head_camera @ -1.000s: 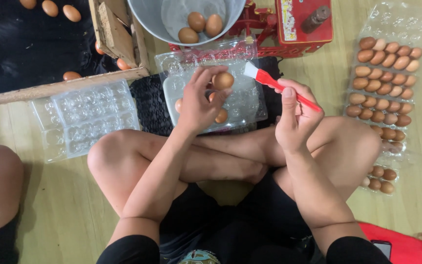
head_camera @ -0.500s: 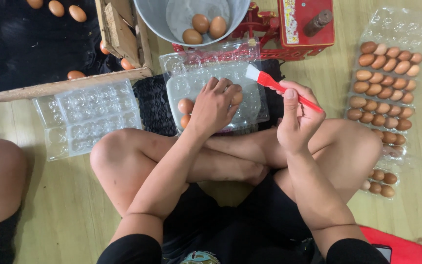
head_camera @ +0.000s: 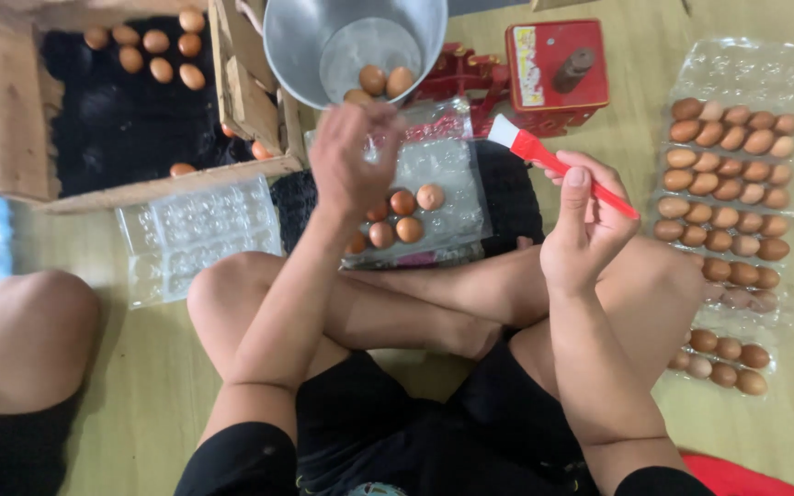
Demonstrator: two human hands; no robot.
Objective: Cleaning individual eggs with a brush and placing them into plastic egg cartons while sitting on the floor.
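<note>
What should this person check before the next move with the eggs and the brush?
1. Brush grip: right hand holds the red brush by its handle, bristles clear of the eggs. Ok.
2. Left hand: raised between the bowl and the tray; whether it holds an egg, cannot tell.
3. Supply: eggs lie in the bowl. Ok.
4. Tray space: a few eggs sit in the clear tray, other cups free. Ok.
5. Tray footing: it rests on a dark cloth by the legs; whether it sits level, cannot tell.
6. Spare tray: an empty clear one lies on the floor at the left. Ok.
</note>
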